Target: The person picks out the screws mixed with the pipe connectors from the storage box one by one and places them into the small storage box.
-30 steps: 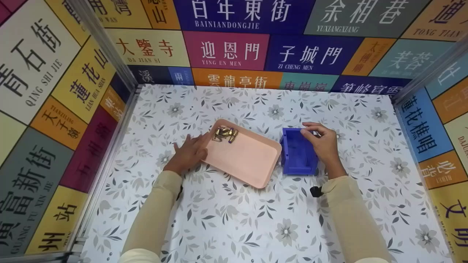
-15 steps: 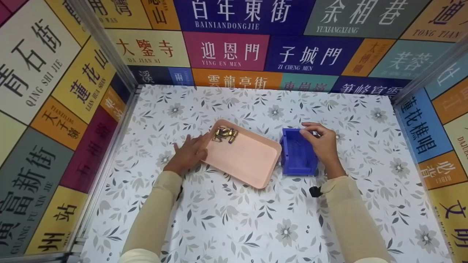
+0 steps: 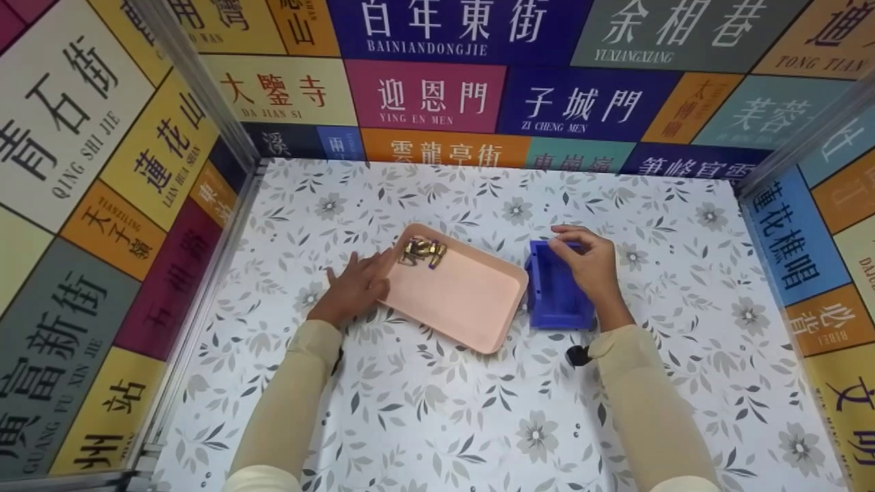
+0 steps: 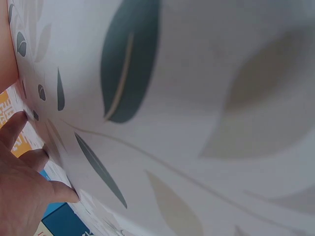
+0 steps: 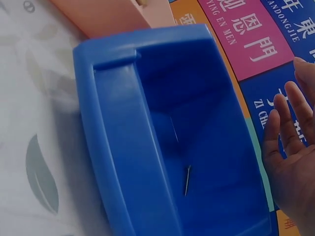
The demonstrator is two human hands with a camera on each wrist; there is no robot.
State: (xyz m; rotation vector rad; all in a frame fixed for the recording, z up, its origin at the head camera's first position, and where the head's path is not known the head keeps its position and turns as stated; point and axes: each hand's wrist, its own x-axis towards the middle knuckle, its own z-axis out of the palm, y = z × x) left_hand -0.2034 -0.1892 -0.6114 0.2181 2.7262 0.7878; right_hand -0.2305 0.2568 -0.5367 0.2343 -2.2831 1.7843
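Observation:
My left hand (image 3: 350, 290) rests at the left end of a shallow peach tray (image 3: 454, 301), its fingers spread and mostly straight along the rim. A small cluster of brass-coloured metal pieces (image 3: 424, 252) lies in the tray's upper left corner. Over the far right part of a blue plastic bin (image 3: 564, 320) hovers my right hand (image 3: 593, 266), thumb and forefinger close together, with nothing visible between them. Its other fingers look fairly straight in the right wrist view. Inside the bin, that view shows a thin dark pin-like piece (image 5: 187, 180) and a fine bright line.
The bin stands right beside the tray's right end on a table (image 3: 437, 417) covered in floral paper. Panels with coloured street-name signs (image 3: 434, 96) enclose the back and both sides. A black wrist strap piece (image 3: 578, 355) shows at the right cuff.
My right hand has shifted slightly left over the bin in the last half second. The left hand, the tray and the bin hold their places.

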